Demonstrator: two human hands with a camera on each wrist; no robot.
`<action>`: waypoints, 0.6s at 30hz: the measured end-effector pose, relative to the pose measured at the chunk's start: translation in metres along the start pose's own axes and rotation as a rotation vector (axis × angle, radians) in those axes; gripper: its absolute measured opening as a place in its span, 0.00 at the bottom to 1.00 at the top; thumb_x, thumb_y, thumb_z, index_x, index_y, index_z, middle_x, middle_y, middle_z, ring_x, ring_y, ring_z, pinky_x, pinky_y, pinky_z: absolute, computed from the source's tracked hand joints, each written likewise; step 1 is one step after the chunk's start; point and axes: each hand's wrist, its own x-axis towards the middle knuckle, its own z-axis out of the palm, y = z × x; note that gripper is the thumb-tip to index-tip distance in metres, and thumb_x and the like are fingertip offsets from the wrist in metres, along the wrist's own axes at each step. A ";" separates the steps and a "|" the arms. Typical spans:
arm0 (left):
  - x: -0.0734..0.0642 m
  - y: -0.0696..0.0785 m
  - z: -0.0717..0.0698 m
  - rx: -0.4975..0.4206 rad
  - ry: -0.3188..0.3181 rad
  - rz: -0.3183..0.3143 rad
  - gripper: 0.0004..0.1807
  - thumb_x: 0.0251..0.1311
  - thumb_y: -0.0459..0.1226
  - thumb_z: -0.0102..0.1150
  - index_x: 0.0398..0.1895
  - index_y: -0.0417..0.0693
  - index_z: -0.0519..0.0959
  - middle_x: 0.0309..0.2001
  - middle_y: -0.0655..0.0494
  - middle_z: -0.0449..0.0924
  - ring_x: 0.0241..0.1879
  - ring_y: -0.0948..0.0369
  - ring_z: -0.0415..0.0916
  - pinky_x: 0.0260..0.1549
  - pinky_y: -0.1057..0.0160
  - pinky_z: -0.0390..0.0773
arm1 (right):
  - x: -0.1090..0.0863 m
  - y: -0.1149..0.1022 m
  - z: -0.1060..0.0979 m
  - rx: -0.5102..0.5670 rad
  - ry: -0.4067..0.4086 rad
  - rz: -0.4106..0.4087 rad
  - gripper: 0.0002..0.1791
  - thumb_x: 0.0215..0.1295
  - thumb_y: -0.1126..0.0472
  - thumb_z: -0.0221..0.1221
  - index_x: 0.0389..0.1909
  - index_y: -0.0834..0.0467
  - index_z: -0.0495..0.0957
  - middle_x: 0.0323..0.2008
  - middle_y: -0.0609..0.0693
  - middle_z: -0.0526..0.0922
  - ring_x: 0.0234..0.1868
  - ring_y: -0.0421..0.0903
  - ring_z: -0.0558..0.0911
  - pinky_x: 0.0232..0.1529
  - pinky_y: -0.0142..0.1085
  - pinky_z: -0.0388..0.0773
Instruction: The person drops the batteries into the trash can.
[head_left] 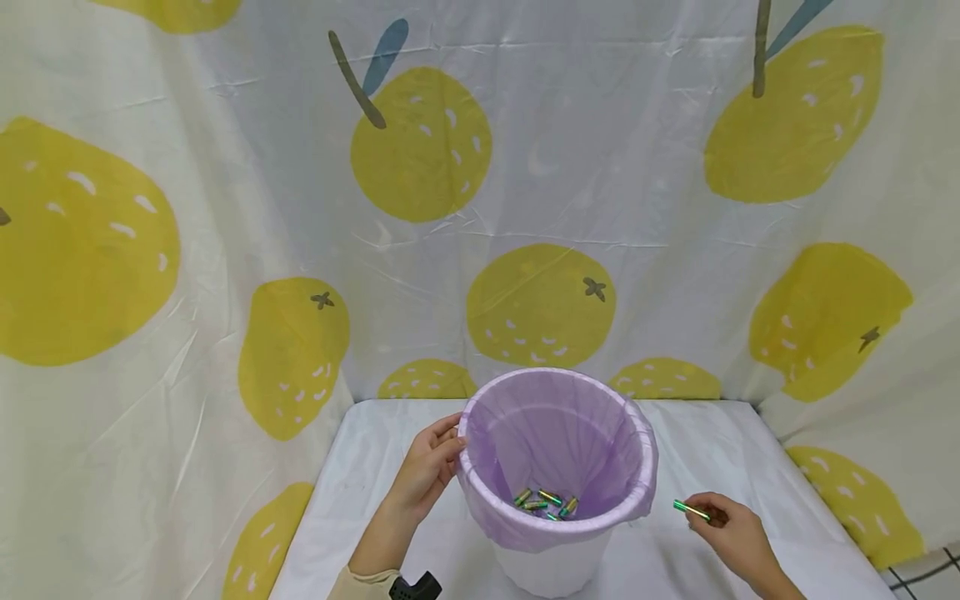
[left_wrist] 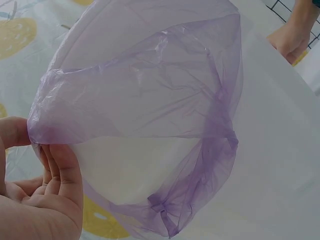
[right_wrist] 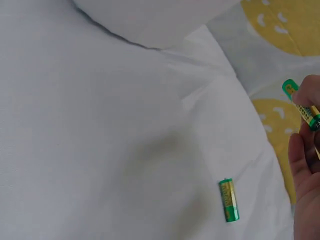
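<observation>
A white trash can (head_left: 551, 562) lined with a purple plastic bag (head_left: 555, 417) stands on the table. Several green and gold batteries (head_left: 550, 497) lie at the bottom of the bag. My left hand (head_left: 429, 467) grips the can's rim at its left side, thumb and fingers on either side of the bag-covered edge. To the right of the can, my right hand (head_left: 731, 533) pinches one green and gold battery (head_left: 692, 510) above the table. Another battery (right_wrist: 229, 200) lies on the white cloth below that hand in the right wrist view.
White cloth (head_left: 697, 442) covers the table. Behind and at both sides hangs a curtain (head_left: 540, 208) printed with yellow fruit. A dark wristband (head_left: 415, 587) is on the left wrist. Dark-lined tiles (head_left: 926, 577) show at the lower right.
</observation>
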 end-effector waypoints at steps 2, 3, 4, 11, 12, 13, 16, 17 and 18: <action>0.000 0.000 0.000 -0.003 -0.003 0.001 0.32 0.69 0.25 0.53 0.72 0.21 0.56 0.41 0.53 0.77 0.38 0.64 0.79 0.37 0.69 0.81 | 0.003 -0.007 -0.005 0.010 -0.012 -0.010 0.09 0.61 0.68 0.72 0.42 0.62 0.86 0.29 0.43 0.85 0.27 0.36 0.79 0.29 0.30 0.78; 0.000 0.000 0.000 -0.002 -0.007 0.004 0.32 0.69 0.25 0.53 0.72 0.21 0.56 0.41 0.53 0.77 0.38 0.64 0.79 0.37 0.69 0.81 | 0.005 -0.010 -0.008 0.009 -0.021 -0.015 0.09 0.61 0.68 0.71 0.42 0.62 0.86 0.29 0.44 0.85 0.27 0.36 0.78 0.28 0.31 0.78; 0.000 0.000 0.000 -0.002 -0.015 0.010 0.32 0.70 0.25 0.53 0.72 0.20 0.55 0.41 0.54 0.77 0.39 0.64 0.79 0.37 0.69 0.81 | 0.006 -0.013 -0.010 0.006 -0.026 -0.021 0.09 0.61 0.68 0.71 0.42 0.62 0.86 0.29 0.44 0.85 0.27 0.36 0.78 0.29 0.31 0.78; 0.000 0.000 0.000 0.003 -0.014 0.014 0.32 0.70 0.25 0.53 0.72 0.21 0.56 0.41 0.54 0.77 0.39 0.64 0.79 0.38 0.69 0.82 | 0.018 -0.034 -0.023 -0.021 -0.046 -0.067 0.08 0.62 0.67 0.71 0.41 0.59 0.86 0.33 0.45 0.86 0.32 0.35 0.78 0.33 0.28 0.78; 0.000 0.001 0.000 0.004 -0.013 0.011 0.32 0.70 0.25 0.53 0.72 0.20 0.56 0.41 0.54 0.77 0.39 0.64 0.79 0.38 0.69 0.82 | 0.020 -0.037 -0.024 -0.015 -0.044 -0.078 0.08 0.62 0.67 0.71 0.41 0.59 0.86 0.33 0.45 0.86 0.32 0.34 0.79 0.33 0.27 0.78; -0.001 0.001 0.000 0.003 -0.010 0.007 0.32 0.70 0.25 0.53 0.72 0.20 0.55 0.41 0.54 0.77 0.39 0.64 0.79 0.38 0.69 0.81 | 0.022 -0.039 -0.025 -0.015 -0.040 -0.093 0.07 0.63 0.67 0.71 0.41 0.59 0.86 0.33 0.45 0.86 0.32 0.34 0.79 0.33 0.27 0.78; -0.001 0.001 0.001 -0.004 0.003 -0.003 0.32 0.70 0.25 0.53 0.73 0.21 0.56 0.41 0.53 0.77 0.39 0.63 0.79 0.38 0.68 0.82 | 0.027 -0.046 -0.028 0.003 -0.027 -0.133 0.07 0.63 0.67 0.71 0.42 0.59 0.86 0.33 0.44 0.86 0.32 0.35 0.79 0.33 0.25 0.77; -0.001 0.001 0.001 -0.001 0.002 -0.003 0.32 0.70 0.25 0.53 0.73 0.21 0.55 0.41 0.53 0.77 0.39 0.63 0.79 0.38 0.68 0.82 | 0.029 -0.049 -0.030 0.005 -0.024 -0.146 0.07 0.63 0.67 0.70 0.42 0.59 0.86 0.33 0.44 0.86 0.32 0.35 0.79 0.34 0.24 0.77; -0.002 0.001 0.000 0.002 -0.001 -0.001 0.32 0.70 0.25 0.53 0.73 0.20 0.55 0.41 0.54 0.77 0.39 0.63 0.79 0.38 0.68 0.81 | 0.031 -0.052 -0.031 0.009 -0.019 -0.159 0.07 0.63 0.68 0.70 0.42 0.59 0.86 0.32 0.45 0.86 0.32 0.35 0.80 0.34 0.23 0.77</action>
